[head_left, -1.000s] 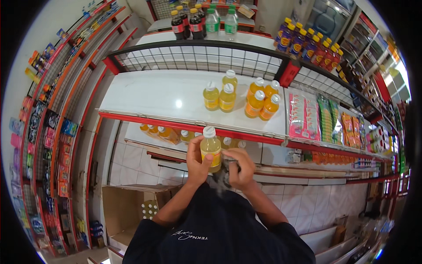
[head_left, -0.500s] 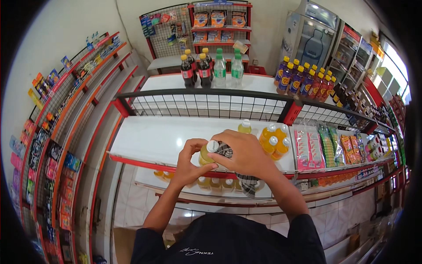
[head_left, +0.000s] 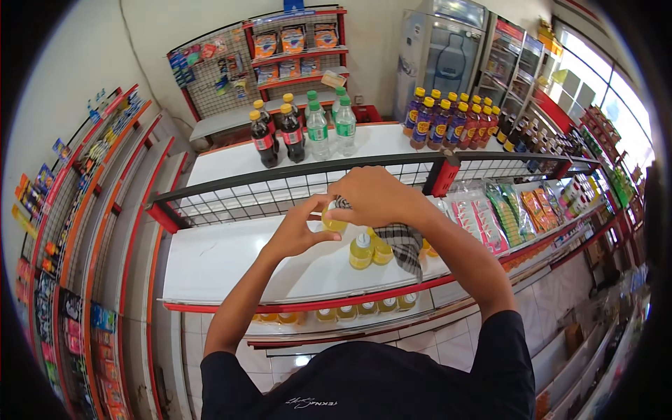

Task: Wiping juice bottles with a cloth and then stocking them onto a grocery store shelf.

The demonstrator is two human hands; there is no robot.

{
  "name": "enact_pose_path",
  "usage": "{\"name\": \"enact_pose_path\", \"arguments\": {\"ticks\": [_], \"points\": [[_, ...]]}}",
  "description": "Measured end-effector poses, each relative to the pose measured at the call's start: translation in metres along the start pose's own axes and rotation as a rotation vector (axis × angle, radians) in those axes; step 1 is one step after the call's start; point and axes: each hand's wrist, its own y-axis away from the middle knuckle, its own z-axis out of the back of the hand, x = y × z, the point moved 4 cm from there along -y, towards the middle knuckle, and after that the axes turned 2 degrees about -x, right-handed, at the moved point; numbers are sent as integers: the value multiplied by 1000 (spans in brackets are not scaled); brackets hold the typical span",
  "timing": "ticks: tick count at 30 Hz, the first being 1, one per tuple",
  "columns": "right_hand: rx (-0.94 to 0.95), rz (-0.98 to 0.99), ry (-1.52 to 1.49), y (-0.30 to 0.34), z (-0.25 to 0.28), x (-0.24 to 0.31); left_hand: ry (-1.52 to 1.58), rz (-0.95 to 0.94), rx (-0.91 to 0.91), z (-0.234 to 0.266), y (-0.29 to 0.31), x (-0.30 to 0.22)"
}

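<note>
My left hand (head_left: 299,227) curls its fingers and thumb around a small bottle of yellow drink (head_left: 334,220), held above the white shelf near the wire mesh. Over the top of that bottle is my right hand (head_left: 371,198), gripping a black-and-white checkered cloth (head_left: 402,246) that hangs down below the palm. Cloth and fingers hide the bottle's cap. Just beneath my hands, a white-capped yellow bottle (head_left: 361,252) stands upright on the shelf, with another yellow bottle (head_left: 381,250) beside it. Orange drink bottles (head_left: 430,248) are mostly hidden behind the cloth and my right forearm.
Black wire mesh (head_left: 259,201) runs along the shelf's back. Beyond it stand cola bottles (head_left: 264,143), green-capped clear bottles (head_left: 318,133) and purple-labelled bottles (head_left: 439,126). Packaged goods (head_left: 507,210) lie to the right. More yellow bottles (head_left: 346,312) sit on the level below.
My hands have carried the bottle away from the shelf's front edge toward the mesh. Its cap, visible before, is now covered. The view has shifted, showing two yellow bottles beneath my hands.
</note>
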Motion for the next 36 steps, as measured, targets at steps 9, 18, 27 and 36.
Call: {"name": "enact_pose_path", "arguments": {"ticks": [9,18,27,36], "points": [[116,-65,113,8,-42,-45,11,61,400,-29,-32,31],[183,-128,155,16,-58,-50,-40,36,481,-45,-36,54],[184,-142,93,21,-42,-46,-147,116,459,-49,-20,65],[-137,-73,-166,133,12,11,-463,199,-117,-25,62,-14]]}}
